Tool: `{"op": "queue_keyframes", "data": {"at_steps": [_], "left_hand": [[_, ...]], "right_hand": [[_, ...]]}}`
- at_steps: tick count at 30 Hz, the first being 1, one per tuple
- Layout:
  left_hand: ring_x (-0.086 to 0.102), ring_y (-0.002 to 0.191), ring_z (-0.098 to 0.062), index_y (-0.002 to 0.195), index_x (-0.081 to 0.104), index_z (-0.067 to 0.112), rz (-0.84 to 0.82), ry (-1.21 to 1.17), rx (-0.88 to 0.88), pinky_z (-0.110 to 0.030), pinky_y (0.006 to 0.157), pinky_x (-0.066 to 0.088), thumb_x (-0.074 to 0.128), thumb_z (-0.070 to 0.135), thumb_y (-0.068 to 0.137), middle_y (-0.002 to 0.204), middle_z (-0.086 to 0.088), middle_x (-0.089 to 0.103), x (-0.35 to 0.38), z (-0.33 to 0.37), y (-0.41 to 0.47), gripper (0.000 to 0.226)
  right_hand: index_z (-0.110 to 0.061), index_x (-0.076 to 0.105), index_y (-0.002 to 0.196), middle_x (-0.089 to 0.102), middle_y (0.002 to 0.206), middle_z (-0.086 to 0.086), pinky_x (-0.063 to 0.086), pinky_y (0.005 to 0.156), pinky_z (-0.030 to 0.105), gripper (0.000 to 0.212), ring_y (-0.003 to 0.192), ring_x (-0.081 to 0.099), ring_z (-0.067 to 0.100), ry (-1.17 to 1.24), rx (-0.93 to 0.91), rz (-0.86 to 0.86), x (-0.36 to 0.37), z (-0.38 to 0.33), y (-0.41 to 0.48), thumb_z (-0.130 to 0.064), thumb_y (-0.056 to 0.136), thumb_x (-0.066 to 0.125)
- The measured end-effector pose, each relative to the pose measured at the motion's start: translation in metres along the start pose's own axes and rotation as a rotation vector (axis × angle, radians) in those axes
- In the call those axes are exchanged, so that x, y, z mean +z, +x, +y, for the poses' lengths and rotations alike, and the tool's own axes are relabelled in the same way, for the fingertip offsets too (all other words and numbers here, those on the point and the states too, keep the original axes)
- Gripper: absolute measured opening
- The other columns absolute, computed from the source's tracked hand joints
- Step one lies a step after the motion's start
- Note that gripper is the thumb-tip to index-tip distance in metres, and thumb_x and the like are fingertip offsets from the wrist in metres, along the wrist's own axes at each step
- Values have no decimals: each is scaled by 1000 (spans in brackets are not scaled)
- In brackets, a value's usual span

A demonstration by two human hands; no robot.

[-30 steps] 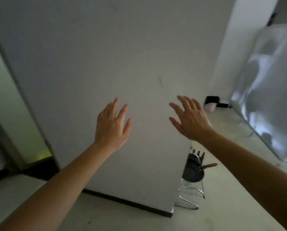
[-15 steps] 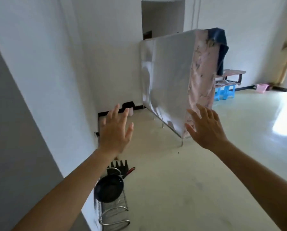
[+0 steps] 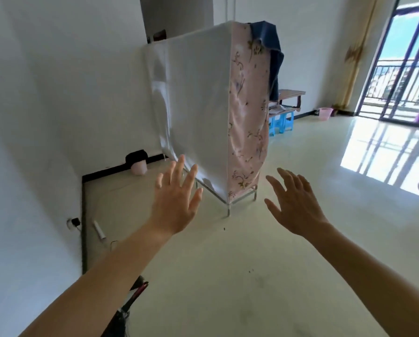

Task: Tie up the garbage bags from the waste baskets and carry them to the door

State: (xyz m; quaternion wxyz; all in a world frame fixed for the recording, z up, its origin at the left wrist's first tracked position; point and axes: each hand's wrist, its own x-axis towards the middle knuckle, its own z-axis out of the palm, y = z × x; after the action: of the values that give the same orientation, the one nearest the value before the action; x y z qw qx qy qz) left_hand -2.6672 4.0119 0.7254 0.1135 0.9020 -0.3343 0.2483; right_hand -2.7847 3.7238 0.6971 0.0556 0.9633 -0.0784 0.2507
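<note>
Black plastic, a garbage bag (image 3: 136, 155), lines a small pink waste basket (image 3: 139, 168) at the wall (image 3: 57, 93) just left of the cloth-covered wardrobe (image 3: 198, 105); a second pink basket (image 3: 325, 113) stands well beyond the wardrobe. Both the left hand (image 3: 177, 205) and the right hand (image 3: 298, 207) hover in front of the wardrobe, fingers spread wide, holding nothing. That bag looks thin, soft and light, probably slippery and easy to tear, so I would gather the loose rim folded over the basket's lip and lift from there.
</note>
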Motion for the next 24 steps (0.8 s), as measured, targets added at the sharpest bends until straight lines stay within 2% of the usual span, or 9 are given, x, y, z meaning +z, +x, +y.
{"op": "queue_keyframes", "data": {"at_steps": [4,9,11,15,19,21,24], "left_hand": [[31,144,-41,151,37,17,-11,-54,143,-61,107,35,34,47,99,161,-17,24,54,26,114,60],[36,140,-43,151,35,19,-33,-162,296,-61,104,38,29,51,98,161,-17,25,118,114,237,63],[32,143,-40,154,30,21,-63,-210,368,-61,107,36,25,53,98,164,-15,19,147,160,275,64],[13,152,-31,158,13,28,-79,-307,494,-57,116,23,23,55,100,167,-7,-1,217,253,342,64],[13,152,-30,158,14,27,-105,-351,579,-55,116,24,25,55,100,167,-7,-1,283,349,416,65],[15,152,-32,158,16,26,-142,-329,618,-56,115,27,28,55,100,167,-8,0,313,395,459,65],[9,153,-31,158,11,26,-141,-315,693,-55,116,24,32,53,102,167,-7,-6,339,438,513,66]], "right_hand": [[-11,50,143,43,148,22,36,112,52,61,132,47,38,-120,123,-9,19,73,45,-47,93,56],[-9,50,141,44,145,22,39,108,53,63,128,47,39,-228,354,27,15,183,61,-44,91,63],[-8,49,142,43,145,23,38,108,53,63,129,47,39,-292,419,23,17,230,56,-45,91,61],[-10,47,141,43,144,22,40,106,55,64,128,45,39,-352,604,40,32,321,41,-45,90,62],[-11,46,142,44,142,22,42,101,57,66,125,48,41,-399,723,22,61,422,40,-46,89,63],[-12,39,145,41,143,22,40,103,59,68,126,47,43,-369,798,4,72,482,52,-48,90,60],[-14,31,147,37,145,21,39,105,58,71,127,46,43,-339,859,-13,81,546,78,-51,91,54]]}}
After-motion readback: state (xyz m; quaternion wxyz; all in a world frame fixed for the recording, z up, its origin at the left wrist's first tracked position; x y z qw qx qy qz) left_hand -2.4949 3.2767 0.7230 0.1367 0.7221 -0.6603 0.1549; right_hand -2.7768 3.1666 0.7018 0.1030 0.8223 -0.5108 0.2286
